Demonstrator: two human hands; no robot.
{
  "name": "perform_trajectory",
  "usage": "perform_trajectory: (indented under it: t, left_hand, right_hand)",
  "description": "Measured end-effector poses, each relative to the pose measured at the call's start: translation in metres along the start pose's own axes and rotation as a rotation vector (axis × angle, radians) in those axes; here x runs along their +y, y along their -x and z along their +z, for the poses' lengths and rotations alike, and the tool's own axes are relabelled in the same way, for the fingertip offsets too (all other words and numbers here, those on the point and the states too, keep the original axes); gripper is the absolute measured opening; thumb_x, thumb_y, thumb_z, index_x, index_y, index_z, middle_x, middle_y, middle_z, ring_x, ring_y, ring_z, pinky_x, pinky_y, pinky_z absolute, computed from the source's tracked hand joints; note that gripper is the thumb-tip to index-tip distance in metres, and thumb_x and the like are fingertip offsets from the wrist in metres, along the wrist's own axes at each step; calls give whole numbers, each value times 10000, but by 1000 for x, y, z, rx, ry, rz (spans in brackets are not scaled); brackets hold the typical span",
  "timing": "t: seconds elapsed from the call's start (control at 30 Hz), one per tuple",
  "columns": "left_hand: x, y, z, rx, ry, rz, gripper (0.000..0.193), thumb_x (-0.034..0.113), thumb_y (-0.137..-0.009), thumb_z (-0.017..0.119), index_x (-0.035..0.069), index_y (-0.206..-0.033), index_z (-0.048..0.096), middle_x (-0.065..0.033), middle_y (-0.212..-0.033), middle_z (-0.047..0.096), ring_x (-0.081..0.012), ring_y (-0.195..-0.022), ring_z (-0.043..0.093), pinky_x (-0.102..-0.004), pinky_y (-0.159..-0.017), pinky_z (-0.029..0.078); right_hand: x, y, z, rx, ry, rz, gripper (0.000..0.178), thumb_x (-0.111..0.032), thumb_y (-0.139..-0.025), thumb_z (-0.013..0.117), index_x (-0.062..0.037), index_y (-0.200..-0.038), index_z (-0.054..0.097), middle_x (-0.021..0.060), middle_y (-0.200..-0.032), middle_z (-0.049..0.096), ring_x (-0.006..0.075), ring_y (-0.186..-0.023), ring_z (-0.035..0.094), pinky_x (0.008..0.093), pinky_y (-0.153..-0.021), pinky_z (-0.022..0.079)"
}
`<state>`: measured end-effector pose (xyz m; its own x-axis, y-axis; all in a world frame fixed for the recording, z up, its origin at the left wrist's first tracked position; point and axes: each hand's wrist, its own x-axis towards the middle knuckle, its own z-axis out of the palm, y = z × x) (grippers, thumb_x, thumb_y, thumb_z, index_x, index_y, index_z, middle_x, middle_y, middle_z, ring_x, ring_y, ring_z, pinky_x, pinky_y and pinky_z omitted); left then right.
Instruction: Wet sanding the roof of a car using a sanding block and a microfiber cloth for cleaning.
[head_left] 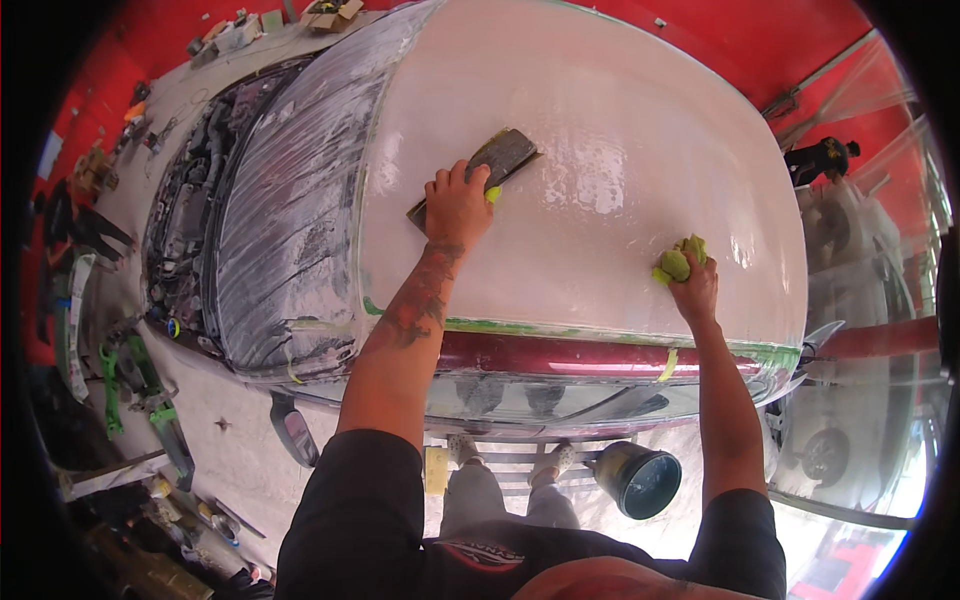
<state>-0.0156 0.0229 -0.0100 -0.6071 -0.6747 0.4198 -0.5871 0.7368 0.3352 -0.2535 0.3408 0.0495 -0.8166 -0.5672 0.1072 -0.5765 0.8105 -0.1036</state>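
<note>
Our left hand (460, 205) gripped the block (505, 154) on the wet roof (600, 100) and our right hand (695, 292) clutched the cloth (675, 264) farther right, so flat, even strokes seemed best to us.

The left hand (458, 212) lies on a sanding block (508, 158), which rests on the left part of the car roof (600, 190). On its near right part, the right hand (695, 290) holds a cloth (676, 265). Left of the roof comes the windshield (300, 190), then the engine bay (190, 200). A side mirror (293, 432) sits near left; a bucket (618, 472) stands near, right of the feet (463, 448). A co-worker (822, 160) is far right.
</note>
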Motion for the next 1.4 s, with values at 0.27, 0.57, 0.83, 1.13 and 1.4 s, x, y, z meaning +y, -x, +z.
perform_trajectory:
  t: [0.27, 0.57, 0.83, 1.13, 1.4]
  left_hand:
    - [1, -4, -10, -84, 6, -39, 519, 152, -777, 720, 179, -1277, 588, -53, -1315, 529, -274, -1149, 501, -424, -958, 399]
    - [-2, 1, -15, -100, -31, -55, 513, 146, -767, 724, 189, -1260, 588, -40, -1334, 528, -270, -1156, 497, -416, -973, 391]
    - [15, -2, -19, -56, 123, -132, 560, 84, -728, 736, 163, -1268, 612, -102, -1295, 544, -320, -1122, 509, -434, -967, 396]
    - [59, -30, -5, -140, 151, -18, 484, 48, -748, 737, 46, -1219, 625, -162, -1162, 594, -307, -1108, 538, -365, -963, 427]
    - [54, -174, 28, -234, -58, -143, 517, 139, -756, 716, 53, -1255, 609, -235, -1037, 674, -373, -963, 653, -442, -840, 503]
  right_hand:
    - [-151, -139, -32, -17, -581, -228, 672, -212, -678, 762, -44, -1307, 595, 219, -1107, 688, 320, -1035, 671, 370, -896, 526]
    - [-111, -109, 7, 106, -402, -189, 479, -185, -719, 779, -114, -1172, 639, 156, -1119, 572, 372, -981, 626, 459, -834, 524]
    - [-70, -95, 17, 247, -680, -346, 454, -82, -693, 794, -149, -1115, 641, 141, -1110, 554, 368, -977, 609, 451, -805, 528]
    - [-80, -86, 21, 224, -643, -347, 402, -117, -676, 809, -155, -1041, 645, 123, -1086, 540, 320, -908, 580, 437, -751, 505]
    - [-75, -89, 17, 175, -596, -308, 427, -59, -653, 779, -161, -1044, 641, 113, -1094, 529, 304, -905, 567, 437, -714, 488]
